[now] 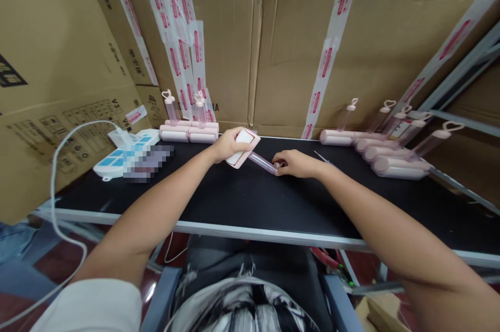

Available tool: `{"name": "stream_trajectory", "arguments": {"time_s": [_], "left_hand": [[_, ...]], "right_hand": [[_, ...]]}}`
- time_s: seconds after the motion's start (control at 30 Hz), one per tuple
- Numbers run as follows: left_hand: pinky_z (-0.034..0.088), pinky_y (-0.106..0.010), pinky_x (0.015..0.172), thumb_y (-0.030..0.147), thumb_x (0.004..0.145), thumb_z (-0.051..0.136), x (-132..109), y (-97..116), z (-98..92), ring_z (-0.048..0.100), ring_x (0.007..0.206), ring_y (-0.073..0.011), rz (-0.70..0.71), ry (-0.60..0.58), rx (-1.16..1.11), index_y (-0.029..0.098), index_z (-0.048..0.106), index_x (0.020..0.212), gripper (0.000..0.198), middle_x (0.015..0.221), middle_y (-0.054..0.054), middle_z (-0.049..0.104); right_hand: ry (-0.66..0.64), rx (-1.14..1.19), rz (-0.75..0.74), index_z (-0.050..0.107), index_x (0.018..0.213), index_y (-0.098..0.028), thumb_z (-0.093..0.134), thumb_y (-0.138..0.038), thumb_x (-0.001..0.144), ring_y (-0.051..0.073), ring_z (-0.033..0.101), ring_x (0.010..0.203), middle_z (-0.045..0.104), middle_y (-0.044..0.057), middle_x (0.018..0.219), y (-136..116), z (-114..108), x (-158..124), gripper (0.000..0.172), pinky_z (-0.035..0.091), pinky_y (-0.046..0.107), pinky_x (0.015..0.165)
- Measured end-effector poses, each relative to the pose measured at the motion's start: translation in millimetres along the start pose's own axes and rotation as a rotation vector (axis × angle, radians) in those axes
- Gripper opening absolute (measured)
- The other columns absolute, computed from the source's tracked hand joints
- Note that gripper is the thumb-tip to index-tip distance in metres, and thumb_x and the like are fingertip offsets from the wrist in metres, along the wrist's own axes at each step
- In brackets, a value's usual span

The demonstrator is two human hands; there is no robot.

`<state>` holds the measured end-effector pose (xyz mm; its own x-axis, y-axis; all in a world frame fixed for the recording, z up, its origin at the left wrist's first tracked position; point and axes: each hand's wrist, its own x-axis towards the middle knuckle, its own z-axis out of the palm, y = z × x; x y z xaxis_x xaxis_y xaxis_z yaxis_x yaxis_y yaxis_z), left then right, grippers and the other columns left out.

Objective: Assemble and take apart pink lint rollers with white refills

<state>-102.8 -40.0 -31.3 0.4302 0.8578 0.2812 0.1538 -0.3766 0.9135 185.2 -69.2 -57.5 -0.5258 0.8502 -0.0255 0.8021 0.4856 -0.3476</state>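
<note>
My left hand (228, 145) is closed on a white card with a red border (241, 149), thumb lying across its face. A pink see-through tube (263, 163) slants down to the right from under the card. What joins the tube behind the card is hidden. At the tube's lower end, the fingers of my right hand (295, 163) are closed around its pale pink cap (279, 164). Both hands are just above the black tabletop (242, 201). Behind my right hand lies a thin pointed tool (322, 157), partly covered by the forearm.
Pink roller-shaped pieces with upright tubes and heart loops stand at back left (201, 131) and back right (400, 165). A white-and-blue power strip (117, 157) with a white cable lies left, beside a blurred-out item (146, 164). Cardboard walls (289, 61) enclose the back and left.
</note>
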Motion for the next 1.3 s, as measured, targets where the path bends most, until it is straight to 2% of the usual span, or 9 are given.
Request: {"name": "stream_trajectory", "arguments": {"time_s": [0.3,0.5,0.73,0.93,1.03,1.1,1.17,1.23,1.3], "left_hand": [[0.05,-0.03,0.079,0.039,0.066,0.09,0.8,-8.4,2.4,0.062,0.084,-0.0172,0.04,0.009,0.046,0.017,0.071,0.105,0.049,0.093,-0.001,0.071],[0.049,-0.031,0.082,0.037,0.065,0.089,2.6,-10.0,2.1,0.063,0.086,-0.0187,0.049,0.047,0.105,0.017,0.071,0.104,0.048,0.095,-0.002,0.072],[0.05,-0.032,0.083,0.037,0.066,0.089,1.7,-8.0,6.4,0.064,0.089,-0.0201,0.048,0.062,0.115,0.018,0.066,0.107,0.05,0.096,-0.001,0.071],[0.049,-0.033,0.083,0.035,0.064,0.088,1.2,-6.5,7.1,0.064,0.09,-0.0208,0.066,0.041,0.148,0.018,0.067,0.104,0.048,0.096,-0.001,0.071],[0.05,-0.034,0.086,0.036,0.064,0.087,1.2,-4.3,7.4,0.064,0.091,-0.0214,0.093,0.007,0.14,0.016,0.07,0.108,0.052,0.097,-0.003,0.072],[0.051,-0.035,0.089,0.038,0.065,0.086,0.4,-1.5,7.7,0.065,0.094,-0.0226,0.125,-0.024,0.153,0.015,0.072,0.111,0.053,0.1,-0.004,0.074],[0.051,-0.036,0.093,0.042,0.07,0.084,-1.8,2.7,8.1,0.067,0.099,-0.0247,0.168,-0.052,0.206,0.016,0.074,0.115,0.053,0.106,-0.006,0.076],[0.051,-0.037,0.097,0.046,0.076,0.082,-5.6,8.7,9.2,0.069,0.105,-0.0271,0.21,-0.065,0.305,0.017,0.075,0.121,0.054,0.112,-0.007,0.078],[0.051,-0.037,0.099,0.05,0.082,0.08,-10.7,16.5,11.3,0.07,0.109,-0.0289,0.25,-0.068,0.425,0.019,0.072,0.132,0.059,0.118,-0.008,0.078]], "right_hand": [[0.035,-0.04,0.002,0.083,0.099,-0.023,0.074,-0.021,0.086,0.02,0.069,0.082,0.078,0.002,0.089,-0.6,-9.8,-5.8,0.016,0.047,0.029,0.076],[0.112,-0.125,-0.018,0.088,0.095,-0.021,0.066,-0.012,0.087,0.023,0.074,0.089,0.081,0.007,0.102,-2.2,-17.7,-11.2,0.025,0.052,0.031,0.084],[0.163,-0.116,-0.016,0.082,0.126,-0.017,0.059,-0.008,0.089,0.022,0.076,0.087,0.083,0.006,0.099,-6.1,-13.9,-10.6,0.044,0.053,0.03,0.084],[0.11,-0.115,-0.028,0.082,0.126,-0.02,0.063,-0.01,0.089,0.022,0.077,0.091,0.084,0.006,0.103,-1.3,-7.8,-6.8,0.043,0.055,0.031,0.086],[0.11,-0.095,-0.044,0.081,0.127,-0.02,0.071,-0.019,0.088,0.027,0.078,0.099,0.084,0.009,0.114,2.3,-8.0,-6.8,0.04,0.058,0.037,0.093],[0.214,-0.059,-0.091,0.08,0.127,-0.02,0.075,-0.027,0.089,0.031,0.078,0.109,0.082,0.013,0.124,2.6,-8.0,-7.4,0.039,0.059,0.043,0.1],[0.394,0.035,-0.157,0.078,0.127,-0.02,0.073,-0.034,0.093,0.032,0.076,0.113,0.08,0.014,0.126,-0.6,-6.5,-8.4,0.036,0.059,0.048,0.104],[0.55,0.183,-0.222,0.074,0.129,-0.022,0.069,-0.041,0.098,0.03,0.075,0.112,0.078,0.013,0.125,-8.2,-3.1,-10.2,0.037,0.061,0.047,0.1],[0.625,0.324,-0.293,0.068,0.135,-0.024,0.07,-0.048,0.099,0.029,0.073,0.112,0.073,0.013,0.131,-19.8,1.2,-13.3,0.044,0.064,0.044,0.094]]}}
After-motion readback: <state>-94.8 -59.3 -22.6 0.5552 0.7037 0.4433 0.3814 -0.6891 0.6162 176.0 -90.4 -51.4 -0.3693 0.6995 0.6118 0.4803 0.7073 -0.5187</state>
